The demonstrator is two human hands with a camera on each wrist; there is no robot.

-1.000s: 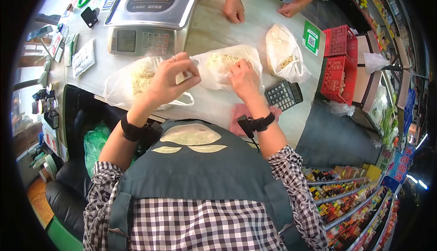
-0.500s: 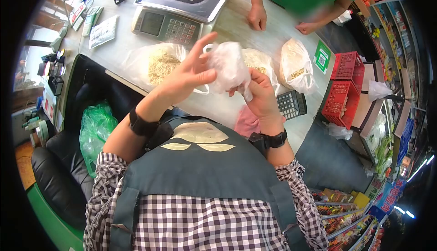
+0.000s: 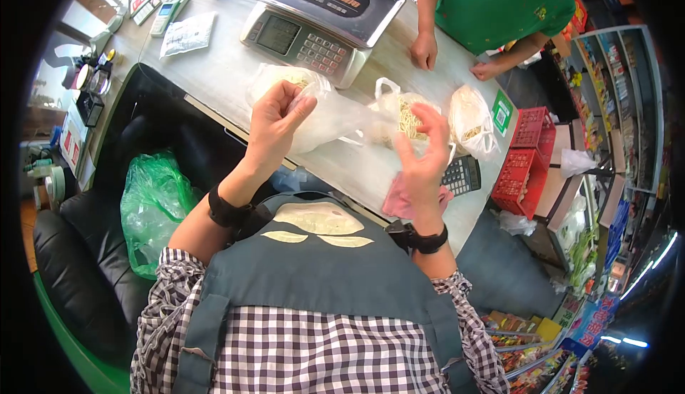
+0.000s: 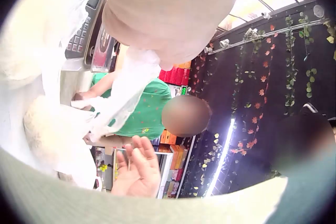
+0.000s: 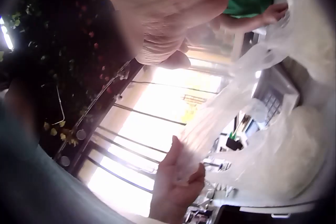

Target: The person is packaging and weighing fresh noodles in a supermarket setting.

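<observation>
My left hand [image 3: 278, 119] pinches the end of a thin white plastic bag [image 3: 335, 121], which stretches out to the right above the counter. The right wrist view shows the same bag [image 5: 207, 127] hanging loose from those fingers. My right hand [image 3: 426, 151] is raised near the bag's far end, fingers apart, with nothing in its grasp; the left wrist view also shows its spread fingers [image 4: 140, 166]. Behind my right hand sits a white bag of pale noodle-like strands [image 3: 410, 117]. Another such bag [image 3: 264, 80] lies partly hidden behind my left hand.
A third filled bag [image 3: 471, 119] stands farther right, near a calculator [image 3: 462, 175] and a pink cloth [image 3: 399, 198]. The scale [image 3: 303, 44] occupies the counter's back. Across the counter [image 3: 399, 58], a person in green [image 3: 499, 8] rests a hand on it. Red crates [image 3: 524, 173] stand at right.
The right hand brought up a crumpled white bag from the middle filled bag. That bag is now drawn out from my left hand, and my right hand has let go. The head view has shifted.
</observation>
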